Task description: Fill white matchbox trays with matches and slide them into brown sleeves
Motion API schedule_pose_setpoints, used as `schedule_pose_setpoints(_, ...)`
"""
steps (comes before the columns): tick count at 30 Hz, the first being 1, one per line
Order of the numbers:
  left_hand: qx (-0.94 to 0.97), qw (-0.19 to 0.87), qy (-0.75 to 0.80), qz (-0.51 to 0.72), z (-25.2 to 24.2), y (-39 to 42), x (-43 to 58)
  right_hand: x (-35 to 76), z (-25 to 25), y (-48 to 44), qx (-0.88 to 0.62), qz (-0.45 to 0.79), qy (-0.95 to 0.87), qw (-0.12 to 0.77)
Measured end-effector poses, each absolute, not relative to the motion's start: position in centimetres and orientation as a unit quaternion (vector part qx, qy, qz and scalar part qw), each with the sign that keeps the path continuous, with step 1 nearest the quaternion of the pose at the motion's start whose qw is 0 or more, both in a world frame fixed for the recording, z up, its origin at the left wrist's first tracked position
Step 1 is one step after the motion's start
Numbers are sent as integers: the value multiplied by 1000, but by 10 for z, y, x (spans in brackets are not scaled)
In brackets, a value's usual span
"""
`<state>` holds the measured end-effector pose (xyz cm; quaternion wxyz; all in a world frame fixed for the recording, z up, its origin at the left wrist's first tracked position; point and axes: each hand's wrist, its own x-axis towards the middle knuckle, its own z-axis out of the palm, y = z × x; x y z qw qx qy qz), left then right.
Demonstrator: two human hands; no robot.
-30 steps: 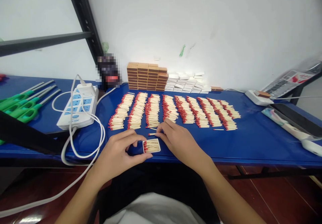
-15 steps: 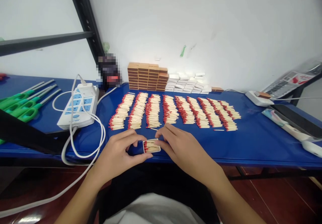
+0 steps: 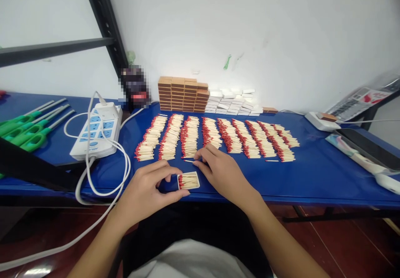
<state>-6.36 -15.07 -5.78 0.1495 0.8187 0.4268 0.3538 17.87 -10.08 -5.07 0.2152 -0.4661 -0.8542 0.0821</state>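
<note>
My left hand (image 3: 156, 184) grips the left end of a small white matchbox tray (image 3: 198, 179) between thumb and fingers, near the table's front edge. Red-tipped matches (image 3: 189, 181) lie inside it, heads to the left. Just behind the tray, my right hand (image 3: 218, 167) is closed, thumb and fingertips pinching the plain end of a single match (image 3: 188, 161) on the tabletop. Several rows of loose matches (image 3: 190, 138) spread across the blue table (image 3: 312, 174) beyond both hands.
Brown matchboxes (image 3: 179, 96) and white trays (image 3: 234, 102) are stacked against the wall. On the left are a power strip (image 3: 100, 130), its cables and green-handled lighters (image 3: 34, 138). A dark phone (image 3: 368, 149) and a white adapter (image 3: 321, 121) lie at the right.
My right hand has left the tray and moved slightly back to the lone match on the table. My left hand keeps hold of the tray in the same place.
</note>
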Motion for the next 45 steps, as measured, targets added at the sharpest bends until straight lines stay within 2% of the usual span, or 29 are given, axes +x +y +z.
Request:
schedule_pose_setpoints(25,821,145,426,351,-59,-150,-64,179,-51,-101,-469,62,-862,182)
schedule_pose_setpoints(45,822,144,432,342,-58,-149,-63,175,-51,-100,-447,70,-870,196)
